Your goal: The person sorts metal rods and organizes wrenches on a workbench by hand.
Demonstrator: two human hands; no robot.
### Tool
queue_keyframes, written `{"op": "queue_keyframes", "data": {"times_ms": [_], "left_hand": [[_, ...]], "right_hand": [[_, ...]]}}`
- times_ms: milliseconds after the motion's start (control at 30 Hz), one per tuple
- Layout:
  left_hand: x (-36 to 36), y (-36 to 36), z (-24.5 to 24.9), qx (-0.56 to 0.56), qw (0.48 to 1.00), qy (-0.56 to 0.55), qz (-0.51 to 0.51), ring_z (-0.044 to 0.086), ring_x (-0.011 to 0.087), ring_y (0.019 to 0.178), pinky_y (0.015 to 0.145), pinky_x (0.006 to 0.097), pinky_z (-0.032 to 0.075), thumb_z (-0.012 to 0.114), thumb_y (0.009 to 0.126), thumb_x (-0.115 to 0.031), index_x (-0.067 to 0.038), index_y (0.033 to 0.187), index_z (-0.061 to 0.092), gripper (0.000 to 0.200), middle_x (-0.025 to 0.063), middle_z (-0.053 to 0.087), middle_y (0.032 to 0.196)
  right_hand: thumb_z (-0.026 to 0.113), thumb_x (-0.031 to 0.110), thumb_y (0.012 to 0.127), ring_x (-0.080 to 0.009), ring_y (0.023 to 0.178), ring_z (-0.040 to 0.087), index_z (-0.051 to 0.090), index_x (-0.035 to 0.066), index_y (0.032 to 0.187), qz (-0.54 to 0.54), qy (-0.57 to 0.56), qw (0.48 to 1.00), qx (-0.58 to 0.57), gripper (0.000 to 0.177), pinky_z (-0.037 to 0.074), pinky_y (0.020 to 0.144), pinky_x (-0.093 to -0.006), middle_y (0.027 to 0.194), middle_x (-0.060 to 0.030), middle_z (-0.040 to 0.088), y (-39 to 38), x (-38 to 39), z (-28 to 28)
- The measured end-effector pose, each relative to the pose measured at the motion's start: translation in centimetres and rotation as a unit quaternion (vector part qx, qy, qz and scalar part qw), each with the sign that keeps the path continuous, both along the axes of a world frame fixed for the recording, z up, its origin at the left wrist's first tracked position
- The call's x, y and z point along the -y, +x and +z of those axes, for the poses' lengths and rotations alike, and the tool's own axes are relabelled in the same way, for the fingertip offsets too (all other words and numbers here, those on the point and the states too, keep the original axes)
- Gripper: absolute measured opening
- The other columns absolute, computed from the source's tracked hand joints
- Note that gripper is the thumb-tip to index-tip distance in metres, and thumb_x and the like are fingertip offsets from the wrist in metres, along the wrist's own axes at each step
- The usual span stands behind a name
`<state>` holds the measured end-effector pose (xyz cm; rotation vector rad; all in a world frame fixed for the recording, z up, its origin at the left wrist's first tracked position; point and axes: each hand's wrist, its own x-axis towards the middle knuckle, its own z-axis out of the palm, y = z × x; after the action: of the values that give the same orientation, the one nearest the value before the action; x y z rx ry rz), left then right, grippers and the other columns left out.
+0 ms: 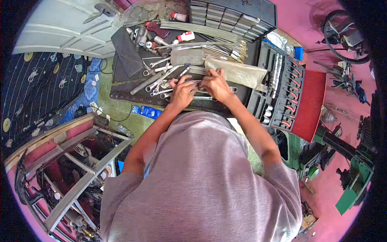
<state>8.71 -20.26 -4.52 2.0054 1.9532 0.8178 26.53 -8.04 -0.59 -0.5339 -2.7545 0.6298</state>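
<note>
My left hand (183, 92) is over the front middle of the dark workbench, its fingers curled among the tools. Close beside it, my right hand (217, 86) has bent fingers at the near left end of a clear plastic packet (238, 73). The fingertips of both hands nearly meet around something small that I cannot make out. Several metal wrenches (153, 85) lie to the left of and beneath my left hand. A long metal bar (149, 84) lies slanted among them. Behind my hands sits a flat greyish case (187, 57).
Long thin rods (201, 32) lie across the bench's back, near a small white-and-red bottle (186, 37). A drawer cabinet (229, 18) stands behind. At right is an open tool case with a red panel (308, 101). A metal frame (76, 181) stands lower left.
</note>
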Motion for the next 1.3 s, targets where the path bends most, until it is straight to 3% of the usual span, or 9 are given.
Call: {"op": "queue_keyframes", "data": {"times_ms": [233, 333, 367, 533, 733, 800, 1000, 1067, 1300], "left_hand": [[0.0, 0.0, -0.2, 0.004, 1.000, 0.016, -0.002, 0.057, 0.0193, 0.123, 0.099, 0.0529, 0.026, 0.075, 0.080, -0.018, -0.016, 0.085, 0.078, 0.007, -0.0058, 0.075, 0.098], [-0.1, 0.0, -0.6, -0.002, 1.000, 0.025, 0.006, 0.058, 0.0196, 0.122, 0.099, 0.0537, 0.027, 0.074, 0.079, -0.017, -0.015, 0.082, 0.077, 0.004, -0.0056, 0.074, 0.097], [-0.1, 0.0, -0.8, -0.002, 1.000, 0.025, 0.002, 0.058, 0.0196, 0.122, 0.099, 0.0537, 0.027, 0.074, 0.079, -0.017, -0.015, 0.082, 0.077, 0.004, -0.0056, 0.074, 0.097], [-0.1, 0.0, -0.3, -0.004, 1.000, 0.018, 0.017, 0.059, 0.0197, 0.121, 0.099, 0.0554, 0.027, 0.073, 0.078, -0.013, -0.014, 0.079, 0.076, 0.003, -0.0039, 0.074, 0.096], [-0.1, 0.2, -0.1, 0.008, 1.000, 0.009, 0.019, 0.058, 0.0195, 0.121, 0.098, 0.0519, 0.027, 0.074, 0.079, -0.017, -0.013, 0.092, 0.080, 0.014, -0.0037, 0.074, 0.098], [-0.1, 0.1, -0.2, 0.008, 1.000, 0.005, 0.017, 0.058, 0.0193, 0.121, 0.098, 0.0517, 0.027, 0.074, 0.079, -0.017, -0.013, 0.095, 0.080, 0.017, -0.0038, 0.074, 0.098], [-0.3, -0.1, -0.5, -0.020, 1.000, 0.019, 0.001, 0.057, 0.0198, 0.121, 0.097, 0.0508, 0.027, 0.073, 0.079, -0.016, -0.013, 0.082, 0.075, 0.005, -0.0038, 0.071, 0.095], [-0.4, 0.2, -0.2, -0.011, 0.999, 0.033, 0.007, 0.060, 0.0204, 0.117, 0.094, 0.0478, 0.029, 0.074, 0.077, -0.012, -0.010, 0.079, 0.072, 0.003, -0.0023, 0.073, 0.092], [-0.8, 0.1, 0.6, 0.011, 0.999, 0.036, -0.018, 0.060, 0.0198, 0.114, 0.095, 0.0452, 0.030, 0.074, 0.079, -0.012, -0.012, 0.084, 0.075, 0.005, -0.0034, 0.073, 0.095]], "right_hand": [[0.073, 0.010, 0.074, -0.0229, 0.104, 0.052, 0.074, 0.015, 0.086, -0.016, -0.002, 0.998, 0.063, 0.014, 0.034, 0.093, -0.0498, 0.087, 0.0028, 0.067, 1.6, -0.1, -0.3], [0.073, 0.010, 0.072, -0.0230, 0.105, 0.053, 0.075, 0.016, 0.086, -0.009, -0.010, 1.000, -0.008, 0.016, 0.034, 0.093, -0.0500, 0.087, 0.0026, 0.067, -0.4, -0.2, -1.2], [0.073, 0.010, 0.073, -0.0228, 0.106, 0.053, 0.075, 0.017, 0.086, -0.005, -0.002, 1.000, 0.029, 0.015, 0.034, 0.092, -0.0494, 0.086, 0.0029, 0.067, -1.1, -0.2, -1.3], [0.071, 0.009, 0.073, -0.0228, 0.106, 0.053, 0.075, 0.017, 0.089, -0.010, 0.009, 1.000, 0.000, 0.018, 0.034, 0.092, -0.0485, 0.086, 0.0036, 0.068, -0.2, -0.3, -1.3], [0.072, 0.009, 0.072, -0.0244, 0.107, 0.052, 0.074, 0.015, 0.090, -0.042, -0.011, 0.998, 0.035, 0.019, 0.035, 0.094, -0.0509, 0.089, 0.0027, 0.068, 2.7, 0.4, -1.3], [0.073, 0.009, 0.077, -0.0232, 0.099, 0.050, 0.073, 0.018, 0.088, -0.044, 0.010, 0.999, 0.010, 0.014, 0.034, 0.089, -0.0491, 0.086, 0.0042, 0.064, 2.3, 0.3, -1.3], [0.074, 0.010, 0.076, -0.0235, 0.107, 0.051, 0.073, 0.013, 0.090, -0.006, 0.020, 0.999, 0.046, 0.014, 0.035, 0.089, -0.0501, 0.090, 0.0014, 0.065, -1.0, 0.0, -1.0], [0.073, 0.007, 0.074, -0.0240, 0.109, 0.051, 0.073, 0.014, 0.090, -0.024, -0.014, 1.000, 0.000, 0.017, 0.034, 0.090, -0.0498, 0.092, 0.0016, 0.065, 0.0, 0.3, -1.1], [0.072, 0.005, 0.073, -0.0238, 0.104, 0.051, 0.075, 0.016, 0.092, -0.085, -0.010, 0.996, 0.039, 0.022, 0.033, 0.092, -0.0471, 0.092, 0.0029, 0.065, 3.7, 1.3, -0.8]]}}
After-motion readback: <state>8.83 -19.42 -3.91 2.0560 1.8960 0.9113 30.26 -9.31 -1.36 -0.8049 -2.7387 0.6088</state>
